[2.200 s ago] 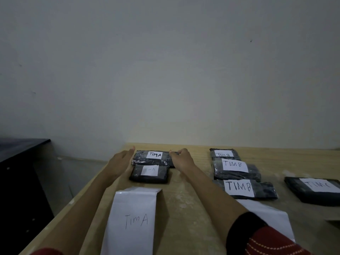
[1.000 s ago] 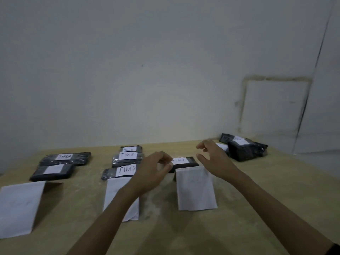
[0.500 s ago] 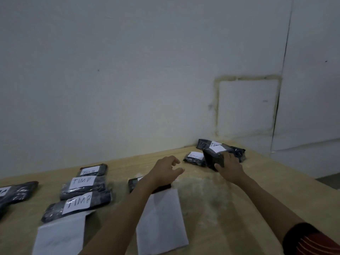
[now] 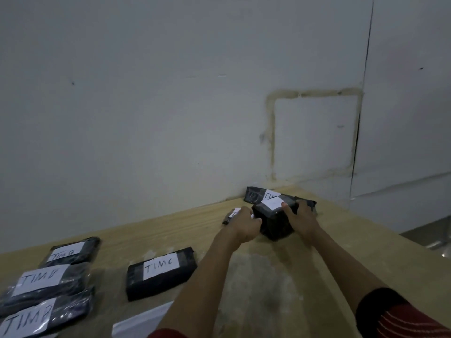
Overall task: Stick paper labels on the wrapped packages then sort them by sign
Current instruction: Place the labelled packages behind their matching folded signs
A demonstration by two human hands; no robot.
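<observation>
A black wrapped package with a white label on top sits near the table's far right corner. My left hand grips its left side and my right hand grips its right side, thumb on the label. Behind it lies another labelled black package. A smaller labelled package is partly hidden behind my left hand. A black package labelled TIMC lies alone in the middle. Three packages labelled TIMB lie in a column at the left.
The wooden table ends at the wall behind and drops off at the right edge. A white folded paper sign stands at the near edge in front of the TIMC package.
The view has swung right from the TIMA group. My right hand reached the far right package first; my left hand has since joined it, and both now hold that package.
</observation>
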